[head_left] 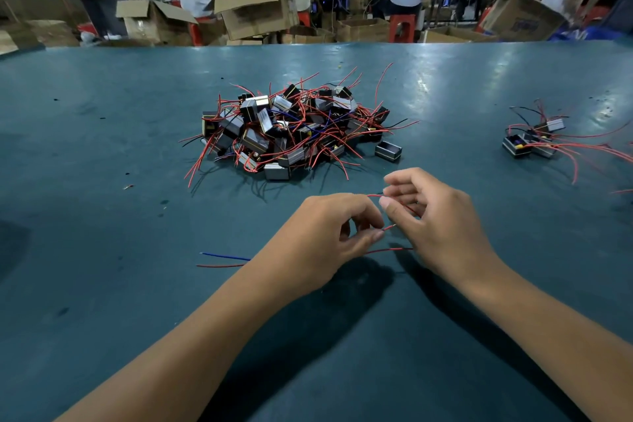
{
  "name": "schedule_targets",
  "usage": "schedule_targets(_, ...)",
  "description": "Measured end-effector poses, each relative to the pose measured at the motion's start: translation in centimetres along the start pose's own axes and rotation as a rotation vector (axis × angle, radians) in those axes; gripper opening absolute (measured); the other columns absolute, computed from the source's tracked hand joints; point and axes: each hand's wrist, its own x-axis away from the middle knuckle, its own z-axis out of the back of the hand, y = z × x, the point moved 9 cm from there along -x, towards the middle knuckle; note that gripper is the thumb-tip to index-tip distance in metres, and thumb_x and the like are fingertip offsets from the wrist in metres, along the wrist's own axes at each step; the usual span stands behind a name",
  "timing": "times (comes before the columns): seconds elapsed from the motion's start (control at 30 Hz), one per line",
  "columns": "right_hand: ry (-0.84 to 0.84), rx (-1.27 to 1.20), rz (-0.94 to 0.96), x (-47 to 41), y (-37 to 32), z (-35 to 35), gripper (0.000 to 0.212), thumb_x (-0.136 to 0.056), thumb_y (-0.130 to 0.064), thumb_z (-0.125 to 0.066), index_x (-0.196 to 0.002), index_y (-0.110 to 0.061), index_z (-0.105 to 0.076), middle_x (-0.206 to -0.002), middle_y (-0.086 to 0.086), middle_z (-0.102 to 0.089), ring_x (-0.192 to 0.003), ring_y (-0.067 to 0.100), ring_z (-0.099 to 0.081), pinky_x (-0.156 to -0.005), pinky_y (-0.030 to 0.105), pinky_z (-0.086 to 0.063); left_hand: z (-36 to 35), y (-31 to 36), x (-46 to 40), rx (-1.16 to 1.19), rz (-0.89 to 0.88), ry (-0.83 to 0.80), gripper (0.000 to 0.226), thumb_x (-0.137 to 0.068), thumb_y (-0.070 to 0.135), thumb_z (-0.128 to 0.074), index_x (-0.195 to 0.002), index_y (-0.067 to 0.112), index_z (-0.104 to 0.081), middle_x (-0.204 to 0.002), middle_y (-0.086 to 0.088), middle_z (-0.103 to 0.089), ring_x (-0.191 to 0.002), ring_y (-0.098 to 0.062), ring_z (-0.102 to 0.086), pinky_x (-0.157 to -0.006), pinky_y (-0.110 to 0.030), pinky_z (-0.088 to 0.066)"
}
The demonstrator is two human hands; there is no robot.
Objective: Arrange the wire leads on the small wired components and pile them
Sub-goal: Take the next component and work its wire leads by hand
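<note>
Left hand: the left hand [329, 233] hovered low over the near middle of the table [102, 154], fingers curled, thumb and forefinger pinching a short red lead [388, 227] near its bared tip.
Right hand: the right hand [435, 219] sat just beside the left, fingers curled inward, pinching another red lead [373, 196] at the fingertips.
Component in hand: its body was hidden behind the two hands, so I could not tell its shape or which hand carried it; a blue lead [226, 256] and a red one stuck out to the left under the left wrist, and a further red lead [390, 250] ran between the wrists.
Unsorted heap: a big tangled pile of components [291, 127] lay at the middle of the table, beyond the hands, red, blue and black leads poking out every way; one boxy unit [388, 150] sat loose at its right edge.
Finished pile: a small group of components [531, 140] rested near the right edge of the table, well apart from the heap, their red leads trailing mostly to the right.
Progress: judged early, since only a few pieces sat in the right group and the heap looked nearly whole.
Left to do: straighten the leads now held, add that piece to the right group, then work through the heap.
</note>
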Motion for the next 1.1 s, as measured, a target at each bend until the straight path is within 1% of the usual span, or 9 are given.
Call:
schedule_targets(0.1,-0.06,-0.076,-0.015,-0.2,-0.1,-0.4,0.026,-0.088,-0.021,-0.072,-0.113,-0.026,-0.066,-0.089,-0.006,-0.072,-0.077,0.008,-0.068,-0.074,0.022,-0.054,0.2,-0.4,-0.1,0.009,0.018,0.016,0.005,-0.094,0.015,-0.068,-0.09,0.019,-0.067,-0.073,0.018,-0.06,-0.06,-0.009,-0.051,-0.056,-0.013,-0.037)
schedule_targets(0.17,-0.083,-0.058,-0.006,-0.3,-0.2,-0.4,0.019,-0.09,-0.025,-0.071,-0.107,-0.032,-0.07,-0.078,-0.007,-0.071,-0.066,0.008,-0.063,-0.065,0.022,-0.05,0.3,-0.8,0.0,0.034,0.045,0.006,0.008,-0.096,0.016,-0.065,-0.091,0.022,-0.062,-0.073,0.021,-0.059,-0.056,-0.005,-0.048,-0.055,-0.013,-0.036)
schedule_targets(0.23,-0.095,-0.035,0.01,-0.4,-0.2,-0.2,0.01,-0.093,-0.027,-0.067,-0.098,-0.034,-0.073,-0.068,-0.013,-0.067,-0.056,0.006,-0.054,-0.054,0.019,-0.041,0.5,-1.2,0.0,0.063,0.077,0.01,0.009,-0.097,0.018,-0.062,-0.091,0.024,-0.059,-0.076,0.016,-0.063,-0.057,-0.004,-0.048,-0.055,-0.014,-0.038)
schedule_targets(0.3,-0.103,-0.044,0.009,-0.3,-0.2,-0.1,0.014,-0.096,-0.026,-0.062,-0.09,-0.034,-0.072,-0.059,-0.016,-0.059,-0.05,0.005,-0.046,-0.05,0.016,-0.034,0.7,-1.6,0.0,0.097,0.113,0.02,0.01,-0.098,0.02,-0.06,-0.09,0.024,-0.058,-0.077,0.01,-0.068,-0.058,-0.003,-0.051,-0.057,-0.016,-0.042)
schedule_targets(0.43,-0.135,-0.234,-0.107,0.0,0.5,-0.5,0.017,-0.099,-0.018,-0.057,-0.089,-0.027,-0.068,-0.073,-0.005,-0.07,-0.058,0.009,-0.059,-0.056,0.027,-0.045,0.7,-2.1,0.1,0.146,0.176,0.031,0.012,-0.1,0.021,-0.058,-0.089,0.026,-0.056,-0.076,0.012,-0.071,-0.058,-0.004,-0.057,-0.058,-0.026,-0.05)
schedule_targets(0.57,-0.142,-0.375,-0.182,0.4,0.7,-1.0,0.016,-0.097,-0.015,-0.059,-0.087,-0.022,-0.069,-0.068,-0.002,-0.069,-0.054,0.009,-0.054,-0.049,0.019,-0.042,0.6,-2.3,0.1,0.161,0.188,0.059,0.012,-0.099,0.021,-0.059,-0.088,0.024,-0.058,-0.073,0.012,-0.072,-0.057,-0.01,-0.06,-0.058,-0.031,-0.052)
schedule_targets(0.83,-0.141,-0.447,-0.187,0.9,0.3,-1.4,0.014,-0.095,-0.016,-0.063,-0.084,-0.021,-0.069,-0.058,-0.006,-0.056,-0.053,0.009,-0.043,-0.047,0.016,-0.036,0.3,-2.7,0.0,0.213,0.21,0.072,0.009,-0.099,0.021,-0.062,-0.091,0.018,-0.062,-0.075,0.008,-0.074,-0.054,-0.007,-0.06,-0.054,-0.017,-0.046)
schedule_targets(0.97,-0.144,-0.48,-0.2,1.1,0.2,-1.6,0.013,-0.095,-0.014,-0.063,-0.084,-0.018,-0.069,-0.057,-0.006,-0.056,-0.052,0.01,-0.043,-0.047,0.017,-0.035,0.1,-3.0,0.0,0.266,0.227,0.069,0.009,-0.099,0.021,-0.063,-0.092,0.016,-0.063,-0.076,0.006,-0.075,-0.056,-0.01,-0.063,-0.056,-0.023,-0.051)
schedule_targets(1.1,-0.115,-0.467,-0.156,1.2,-0.2,-1.5,0.01,-0.093,-0.014,-0.066,-0.084,-0.016,-0.07,-0.054,-0.012,-0.056,-0.049,0.002,-0.045,-0.048,0.01,-0.035,-0.2,-3.2,0.0,0.336,0.248,0.062,0.009,-0.099,0.02,-0.064,-0.091,0.014,-0.063,-0.077,0.003,-0.076,-0.057,-0.013,-0.062,-0.058,-0.028,-0.052)
